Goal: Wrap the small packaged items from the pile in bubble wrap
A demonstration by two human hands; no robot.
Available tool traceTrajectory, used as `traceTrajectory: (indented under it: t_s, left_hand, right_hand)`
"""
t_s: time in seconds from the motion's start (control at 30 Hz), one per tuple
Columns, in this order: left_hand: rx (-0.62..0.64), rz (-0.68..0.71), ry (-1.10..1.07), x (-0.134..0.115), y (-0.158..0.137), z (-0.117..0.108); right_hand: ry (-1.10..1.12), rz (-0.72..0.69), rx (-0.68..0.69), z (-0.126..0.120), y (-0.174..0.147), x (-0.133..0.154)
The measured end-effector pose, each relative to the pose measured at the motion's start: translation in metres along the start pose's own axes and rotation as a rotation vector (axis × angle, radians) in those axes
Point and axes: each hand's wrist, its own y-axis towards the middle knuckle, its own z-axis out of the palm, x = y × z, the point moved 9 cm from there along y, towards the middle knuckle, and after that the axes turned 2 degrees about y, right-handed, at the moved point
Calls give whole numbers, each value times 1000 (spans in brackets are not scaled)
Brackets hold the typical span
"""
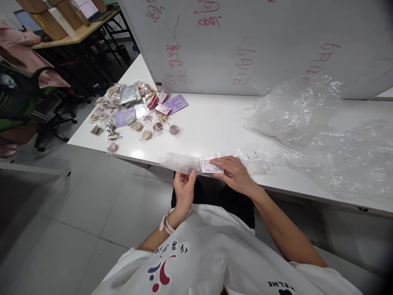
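My left hand pinches a clear plastic bag at the near edge of the white table; a pink watch sits on that wrist. My right hand presses on the same bag from the right, its fingers over a small white packet with red print that lies inside the bag. Both hands hold the bag just above the table edge, in front of my white shirt.
A heap of small wrapped snacks, silver pouches and purple cards lies at the table's far left. Crumpled clear plastic sheeting covers the right side. A whiteboard with red writing stands behind. An office chair and a person's pink sleeve are at left.
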Motion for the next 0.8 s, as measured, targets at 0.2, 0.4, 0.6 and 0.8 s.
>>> traceTrajectory:
  t_s: [0.2,0.4,0.6,0.8]
  left_hand:
    - [328,605,647,-40,-28,76]
    - [315,847,1003,-34,-29,104]
    - [424,834,1069,-25,-25,107]
    - [425,857,1134,-30,-27,109]
  right_hand:
    - [6,65,-40,5,-4,-12]
    - [-96,144,-16,12,-4,-23]
    - [-284,107,-256,-6,-28,5]
    - [-620,461,-647,-52,-129,2]
